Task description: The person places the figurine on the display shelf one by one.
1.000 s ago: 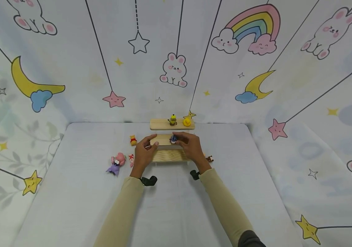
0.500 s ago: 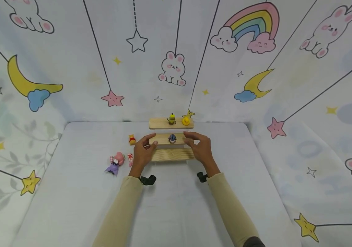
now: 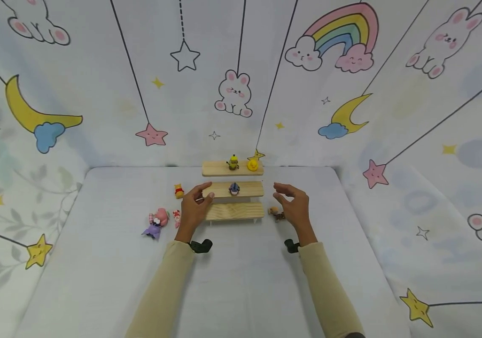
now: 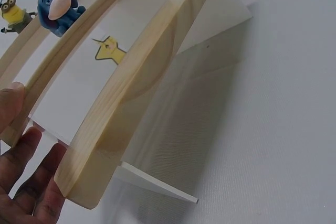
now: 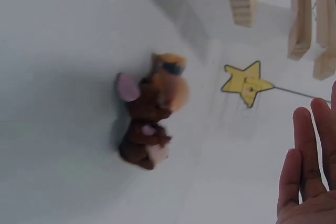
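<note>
A three-step wooden shelf [image 3: 234, 212] stands on the table, with a blue donkey figurine [image 3: 234, 188] upright on its middle plank. My left hand [image 3: 193, 206] grips the left end of that plank, its thumb on top and fingers underneath in the left wrist view. To the right of the shelf is my right hand [image 3: 295, 204], holding nothing, its fingers extended in the right wrist view. Near it on the table lies a brown monkey-like figurine [image 5: 149, 114]. On the top plank are a minion figurine [image 3: 233, 163] and a yellow rubber duck [image 3: 252, 165].
Left of the shelf are a yellow bear figurine in a red top [image 3: 179, 191], a small red-and-white figurine [image 3: 176, 218], a pink figurine [image 3: 162, 216] and a purple one [image 3: 152, 232]. A printed cloth backdrop [image 3: 198, 108] rises behind the white table [image 3: 241, 281].
My right hand has let go of the donkey figurine and moved right, off the shelf. The donkey now stands alone on the middle plank. The left hand keeps its grip there.
</note>
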Action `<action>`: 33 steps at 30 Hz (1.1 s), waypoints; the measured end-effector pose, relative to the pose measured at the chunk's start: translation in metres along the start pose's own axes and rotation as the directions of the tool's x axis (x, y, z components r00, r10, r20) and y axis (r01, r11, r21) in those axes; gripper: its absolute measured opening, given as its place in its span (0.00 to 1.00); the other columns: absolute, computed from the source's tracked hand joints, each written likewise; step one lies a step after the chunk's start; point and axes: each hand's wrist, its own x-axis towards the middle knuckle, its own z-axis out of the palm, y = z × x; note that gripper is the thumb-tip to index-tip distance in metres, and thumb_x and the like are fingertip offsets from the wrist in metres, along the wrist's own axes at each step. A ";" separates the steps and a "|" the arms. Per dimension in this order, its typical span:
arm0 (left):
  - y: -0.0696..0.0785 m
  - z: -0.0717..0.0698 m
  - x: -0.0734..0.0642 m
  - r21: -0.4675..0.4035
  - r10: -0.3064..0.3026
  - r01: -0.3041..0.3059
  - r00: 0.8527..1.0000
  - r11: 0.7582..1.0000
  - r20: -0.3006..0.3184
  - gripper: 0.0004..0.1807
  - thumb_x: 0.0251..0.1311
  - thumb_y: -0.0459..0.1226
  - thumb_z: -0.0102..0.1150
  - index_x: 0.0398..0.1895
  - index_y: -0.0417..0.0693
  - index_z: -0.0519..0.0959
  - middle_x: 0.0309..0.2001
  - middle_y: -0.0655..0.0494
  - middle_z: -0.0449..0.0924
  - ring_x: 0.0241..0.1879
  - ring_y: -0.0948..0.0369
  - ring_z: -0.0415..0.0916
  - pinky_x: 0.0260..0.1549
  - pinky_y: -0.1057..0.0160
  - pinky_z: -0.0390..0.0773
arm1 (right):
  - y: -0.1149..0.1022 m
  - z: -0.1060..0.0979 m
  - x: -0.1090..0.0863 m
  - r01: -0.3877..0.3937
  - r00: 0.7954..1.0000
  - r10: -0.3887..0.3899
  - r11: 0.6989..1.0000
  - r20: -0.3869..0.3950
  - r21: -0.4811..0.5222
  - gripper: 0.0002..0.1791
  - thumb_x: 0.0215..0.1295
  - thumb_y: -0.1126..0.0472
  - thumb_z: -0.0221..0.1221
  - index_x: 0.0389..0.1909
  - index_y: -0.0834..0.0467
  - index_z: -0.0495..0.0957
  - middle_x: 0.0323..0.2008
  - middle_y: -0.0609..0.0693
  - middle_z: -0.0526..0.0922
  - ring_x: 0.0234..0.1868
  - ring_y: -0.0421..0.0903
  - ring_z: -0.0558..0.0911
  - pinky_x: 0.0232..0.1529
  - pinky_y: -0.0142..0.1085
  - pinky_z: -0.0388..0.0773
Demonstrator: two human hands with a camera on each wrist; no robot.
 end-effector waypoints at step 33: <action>-0.003 0.000 -0.001 -0.034 0.019 -0.018 1.000 0.999 0.006 0.21 0.72 0.47 0.67 0.66 0.64 0.83 0.71 0.51 0.80 0.69 0.50 0.78 0.68 0.46 0.79 | 0.054 -0.016 -0.022 -0.239 0.926 0.296 0.940 0.234 -0.245 0.13 0.70 0.63 0.70 0.54 0.55 0.89 0.53 0.55 0.91 0.56 0.56 0.86 0.62 0.54 0.81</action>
